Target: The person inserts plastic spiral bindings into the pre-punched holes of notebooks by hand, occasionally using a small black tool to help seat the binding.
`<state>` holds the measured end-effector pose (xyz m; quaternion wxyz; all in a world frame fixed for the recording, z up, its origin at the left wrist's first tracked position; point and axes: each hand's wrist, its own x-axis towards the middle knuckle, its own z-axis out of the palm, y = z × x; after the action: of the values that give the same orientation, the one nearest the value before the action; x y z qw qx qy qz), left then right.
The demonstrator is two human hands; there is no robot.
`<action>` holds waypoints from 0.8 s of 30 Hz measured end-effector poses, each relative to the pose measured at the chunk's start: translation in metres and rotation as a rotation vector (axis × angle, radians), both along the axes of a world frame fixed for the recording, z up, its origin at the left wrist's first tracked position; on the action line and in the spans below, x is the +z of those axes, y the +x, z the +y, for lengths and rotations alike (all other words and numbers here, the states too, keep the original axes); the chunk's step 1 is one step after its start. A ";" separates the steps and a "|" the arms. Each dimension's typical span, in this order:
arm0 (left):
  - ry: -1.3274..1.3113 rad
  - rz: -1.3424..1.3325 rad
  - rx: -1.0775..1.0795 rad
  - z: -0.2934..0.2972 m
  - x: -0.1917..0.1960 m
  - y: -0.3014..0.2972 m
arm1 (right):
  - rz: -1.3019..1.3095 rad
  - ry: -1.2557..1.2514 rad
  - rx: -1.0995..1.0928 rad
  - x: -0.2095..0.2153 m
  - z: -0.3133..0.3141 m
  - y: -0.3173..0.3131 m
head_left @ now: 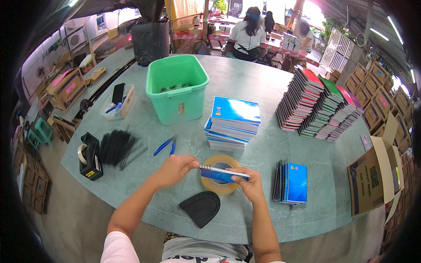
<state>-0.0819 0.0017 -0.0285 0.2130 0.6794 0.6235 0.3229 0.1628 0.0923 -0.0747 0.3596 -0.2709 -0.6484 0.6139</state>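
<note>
My right hand (251, 182) grips a small blue notebook (221, 173) by its right end, thumb on the cover, its punched or coiled edge facing up. At the notebook's left end, my left hand (180, 167) is closed in a pinch; whatever is between its fingertips is too small to make out. Under the notebook lies a large roll of clear tape (213, 186). Blue-handled pliers (165, 145) rest just beyond my left hand. A loose pile of black spiral coils (119, 148) is farther left. Blue books without visible coils form a stack (235, 116) beyond the tape roll.
Coil-bound blue notebooks (296, 182) are piled at right, near an open carton (372, 179). Red, green and pink stacks (302, 98) stand far right. A green bin (180, 103), plastic tray (120, 105), tape dispenser (90, 158) and black curved pad (201, 208) share the table. People sit beyond.
</note>
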 end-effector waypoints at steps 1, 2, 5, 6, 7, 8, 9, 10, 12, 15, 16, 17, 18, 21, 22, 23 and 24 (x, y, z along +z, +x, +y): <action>-0.159 -0.172 -0.016 0.002 0.000 -0.006 | 0.000 0.005 0.013 0.001 0.000 0.000; -0.317 -0.346 -0.039 0.006 -0.001 -0.013 | -0.001 0.011 0.020 0.001 0.000 0.000; -0.293 -0.358 -0.035 0.006 0.002 -0.008 | -0.002 -0.009 0.015 0.000 0.000 0.000; -0.202 -0.277 -0.023 0.005 0.003 -0.005 | -0.001 -0.021 0.007 0.000 0.000 0.000; -0.096 -0.215 -0.047 0.004 0.003 -0.004 | 0.002 -0.015 0.006 0.000 0.001 0.000; 0.008 -0.153 -0.067 0.001 0.003 -0.004 | 0.005 -0.010 0.010 -0.001 0.000 -0.001; 0.112 -0.090 -0.086 -0.001 0.003 -0.005 | 0.009 -0.005 0.014 -0.001 0.000 -0.002; 0.003 -0.111 -0.060 -0.001 0.005 -0.007 | 0.022 -0.016 0.010 -0.001 0.000 -0.002; -0.210 -0.162 -0.019 0.004 0.008 -0.011 | 0.038 -0.031 -0.011 -0.003 0.002 -0.002; 0.584 0.553 0.076 -0.021 0.015 0.028 | -0.015 -0.082 -0.052 -0.002 0.001 0.003; 0.489 0.459 0.035 -0.035 0.001 0.042 | 0.012 -0.076 -0.047 0.000 -0.001 0.002; 0.396 0.363 -0.006 -0.047 -0.017 0.055 | 0.036 -0.069 -0.045 0.003 -0.002 0.000; 0.291 0.302 -0.019 -0.056 -0.036 0.063 | 0.066 -0.058 -0.036 0.005 -0.003 -0.003; 0.025 0.166 -0.077 -0.060 -0.058 0.071 | 0.140 -0.003 -0.071 0.001 -0.004 -0.009; -0.038 0.152 -0.102 -0.061 -0.054 0.066 | 0.116 0.000 -0.083 0.004 -0.006 -0.010; -0.106 0.127 -0.130 -0.061 -0.043 0.064 | 0.081 -0.002 -0.096 0.007 -0.009 -0.010; 0.030 0.109 0.000 -0.058 -0.022 0.063 | 0.044 0.001 -0.125 0.007 -0.008 -0.007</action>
<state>-0.0190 -0.0561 -0.0508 0.1685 0.6992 0.6291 0.2949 0.1555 0.0845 -0.0673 0.4116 -0.2972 -0.6226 0.5955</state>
